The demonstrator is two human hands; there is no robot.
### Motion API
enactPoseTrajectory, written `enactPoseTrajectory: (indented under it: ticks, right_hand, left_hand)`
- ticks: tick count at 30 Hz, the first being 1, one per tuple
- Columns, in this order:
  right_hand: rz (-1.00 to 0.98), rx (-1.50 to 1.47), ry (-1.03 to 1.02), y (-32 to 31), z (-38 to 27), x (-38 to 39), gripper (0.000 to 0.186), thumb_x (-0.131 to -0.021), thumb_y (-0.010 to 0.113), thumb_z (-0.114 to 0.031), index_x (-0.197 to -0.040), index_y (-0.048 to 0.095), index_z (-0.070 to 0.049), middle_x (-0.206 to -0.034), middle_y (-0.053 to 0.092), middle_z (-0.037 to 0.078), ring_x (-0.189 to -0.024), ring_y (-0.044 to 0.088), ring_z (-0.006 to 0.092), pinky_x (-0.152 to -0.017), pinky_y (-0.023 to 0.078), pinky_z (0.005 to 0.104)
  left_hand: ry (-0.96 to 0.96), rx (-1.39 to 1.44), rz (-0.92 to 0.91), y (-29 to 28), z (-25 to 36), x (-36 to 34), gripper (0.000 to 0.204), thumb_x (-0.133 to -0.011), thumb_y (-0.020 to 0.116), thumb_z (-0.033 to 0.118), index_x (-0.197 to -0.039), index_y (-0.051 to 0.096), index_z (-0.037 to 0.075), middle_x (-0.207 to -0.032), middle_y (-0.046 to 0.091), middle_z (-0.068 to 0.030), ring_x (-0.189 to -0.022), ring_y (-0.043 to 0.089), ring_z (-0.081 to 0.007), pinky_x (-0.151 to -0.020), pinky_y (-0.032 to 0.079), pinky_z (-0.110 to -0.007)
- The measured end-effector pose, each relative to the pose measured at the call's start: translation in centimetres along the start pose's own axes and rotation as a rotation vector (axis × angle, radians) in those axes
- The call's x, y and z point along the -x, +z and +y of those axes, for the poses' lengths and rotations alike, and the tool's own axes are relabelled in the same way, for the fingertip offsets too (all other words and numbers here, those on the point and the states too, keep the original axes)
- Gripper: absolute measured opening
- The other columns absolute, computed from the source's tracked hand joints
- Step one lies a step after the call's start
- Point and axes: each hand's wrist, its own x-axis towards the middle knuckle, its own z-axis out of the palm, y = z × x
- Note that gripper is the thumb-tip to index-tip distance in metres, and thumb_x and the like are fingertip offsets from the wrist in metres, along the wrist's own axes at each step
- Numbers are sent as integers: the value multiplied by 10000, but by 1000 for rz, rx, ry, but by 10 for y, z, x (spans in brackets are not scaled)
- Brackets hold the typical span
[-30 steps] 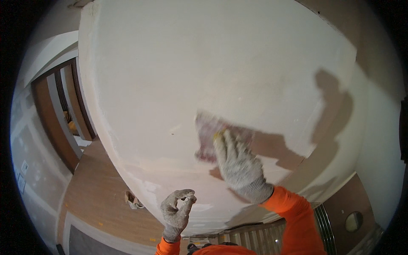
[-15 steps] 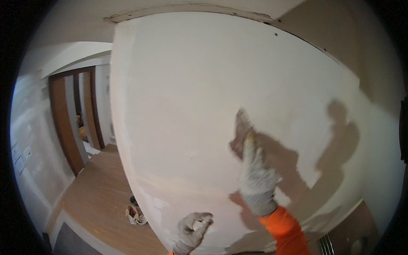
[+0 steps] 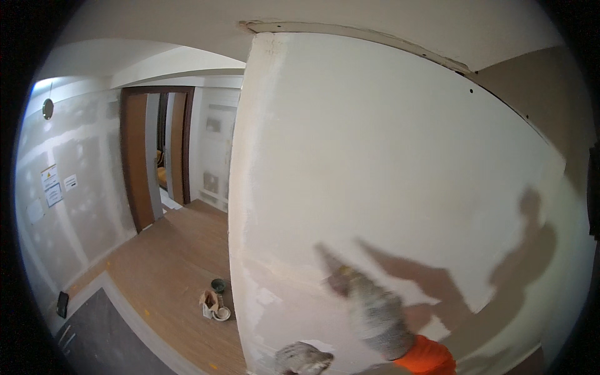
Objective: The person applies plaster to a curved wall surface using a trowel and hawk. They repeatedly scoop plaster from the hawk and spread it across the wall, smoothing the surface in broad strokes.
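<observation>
My right hand (image 3: 378, 315), in a grey knitted glove with an orange sleeve behind it, is closed round what looks like a wide-bladed putty knife (image 3: 331, 259), blurred by motion. The blade lies at the surface of a pale plastered wall panel (image 3: 375, 144), pointing up and left. Whether it touches cannot be told. Low in the picture, my gloved left hand (image 3: 303, 359) is near the panel's lower part with its fingers curled in. Anything inside those fingers is hidden. Rough filler patches show beside both hands.
Left of the panel's edge lies a wood-toned floor (image 3: 169, 262) with a dark bucket (image 3: 218, 285), a white tub (image 3: 221, 314) and a paper bag (image 3: 209, 300). Farther back stands a brown-framed doorway (image 3: 156, 156). A dark mat (image 3: 106, 337) lies at lower left.
The view has swung left and up, showing more of the room. My right hand has moved the putty knife down and left across the panel. The left hand sits lower in the picture.
</observation>
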Motion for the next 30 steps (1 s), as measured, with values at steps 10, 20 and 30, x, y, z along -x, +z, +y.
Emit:
enactPoseTrajectory:
  ticks: [10,20,30]
  right_hand:
    - [224,292,359,3,35,16,642,-857,634,-105,-1468,470,12,-1282,643,237,-1059,702,318,-855,578,376]
    - [-114,-963,301,30,-24,70,436,-1044,501,-166,-1458,479,-29,-1212,673,219,-1001,693,376,-872,557,402]
    - [657,-1276,1313,-4,-9,201,285,-1019,603,-272,-1217,648,-73,-1001,664,-2,-738,596,54,-638,509,228]
  left_hand:
    - [-423,15,455,-24,-9,14,122,-937,679,35,-1023,725,-37,-826,726,-88,-779,667,-146,-735,550,-294]
    - [178,-311,184,-5,33,-53,85,-884,686,23,-816,718,-17,-779,700,-145,-764,675,-287,-693,539,-398]
    - [96,-373,100,-26,-17,-143,144,-961,625,124,-954,674,-12,-856,709,-123,-838,681,-226,-803,528,-367]
